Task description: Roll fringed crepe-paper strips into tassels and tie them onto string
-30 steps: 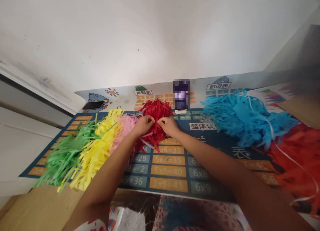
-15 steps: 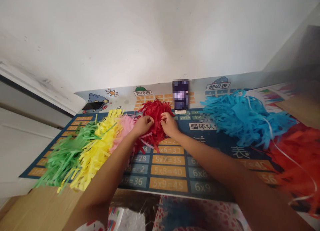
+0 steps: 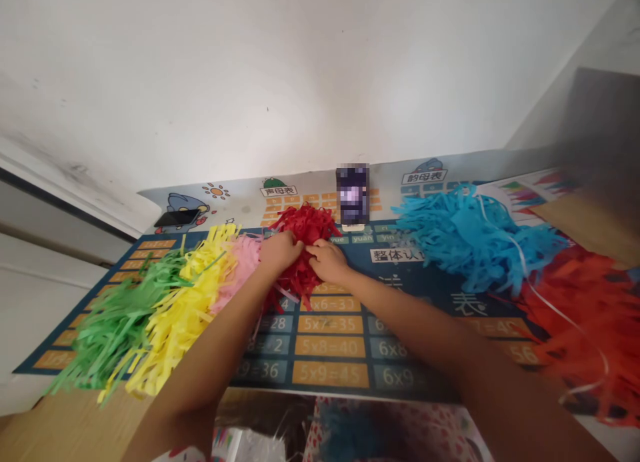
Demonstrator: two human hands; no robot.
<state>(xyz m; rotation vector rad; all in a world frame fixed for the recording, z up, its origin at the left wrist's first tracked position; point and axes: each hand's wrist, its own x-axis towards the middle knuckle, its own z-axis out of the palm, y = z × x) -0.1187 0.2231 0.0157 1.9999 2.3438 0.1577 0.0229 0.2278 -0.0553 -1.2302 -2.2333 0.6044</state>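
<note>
A dark red bundle of paper fringe (image 3: 309, 223) lies on the printed mat at the middle of the table. My left hand (image 3: 281, 252) is closed on its left side, fingertips pinched into the strips. From the right, my right hand (image 3: 327, 259) reaches into the same bundle with curled fingers gripping the paper. The exact spot held is hidden among the strips. To the left of my left hand lie pink fringe (image 3: 241, 265), yellow fringe (image 3: 187, 325) and green fringe (image 3: 123, 322), side by side. A thin pale ribbon hangs below the red bundle.
A phone with a lit screen (image 3: 353, 195) leans against the wall behind the bundle. Another dark phone (image 3: 177, 218) lies at the back left. Blue fringe (image 3: 475, 239) and orange-red fringe (image 3: 585, 329) with a white ribbon (image 3: 560, 307) cover the right side. The mat's front edge is near my forearms.
My hands have come closer together, and the right hand has pressed lower into the red fringe. The whole view has shifted slightly.
</note>
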